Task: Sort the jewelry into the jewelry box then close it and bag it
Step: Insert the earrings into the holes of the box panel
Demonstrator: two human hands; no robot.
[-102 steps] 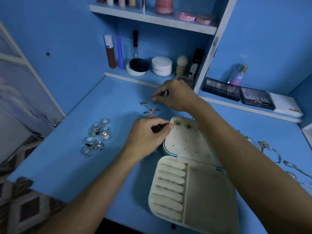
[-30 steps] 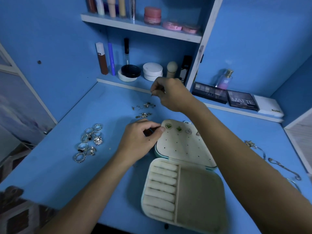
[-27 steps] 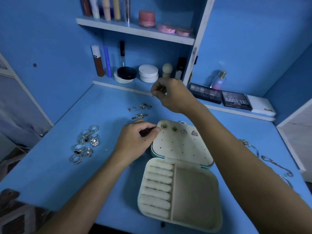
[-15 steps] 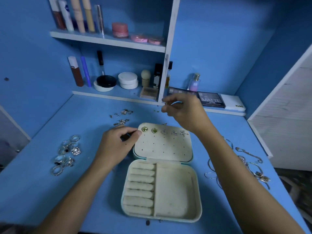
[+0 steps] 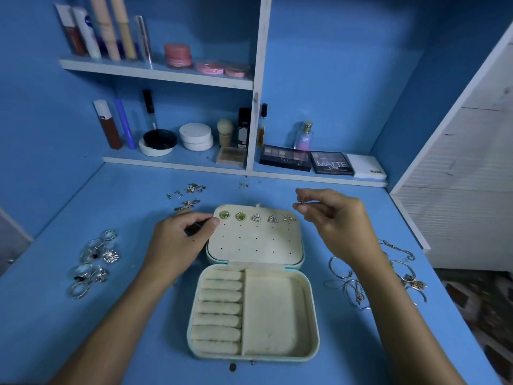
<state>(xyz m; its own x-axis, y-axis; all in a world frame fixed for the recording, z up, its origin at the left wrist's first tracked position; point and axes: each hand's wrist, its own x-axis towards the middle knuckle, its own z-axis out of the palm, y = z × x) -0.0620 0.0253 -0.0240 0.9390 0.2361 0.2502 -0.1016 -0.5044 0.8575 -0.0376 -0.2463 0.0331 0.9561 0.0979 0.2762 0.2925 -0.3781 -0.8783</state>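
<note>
Your right hand (image 5: pixel 337 222) pinches a small earring (image 5: pixel 302 201) at one o'clock of the open jewelry box (image 5: pixel 254 284); left hand (image 5: pixel 177 241) grips its lid edge. A palette (image 5: pixel 332 163) at twelve reads "MATTE".

I'm pinching an earring (image 5: pixel 302 201) in my right hand (image 5: pixel 337 218) at two o'clock of the jewelry box (image 5: pixel 254 284), my left hand (image 5: pixel 181 240) gripping its lid at ten.

Single head cam, close, angled fwd/down over blue desk (image 5: pixel 116 323).
</note>
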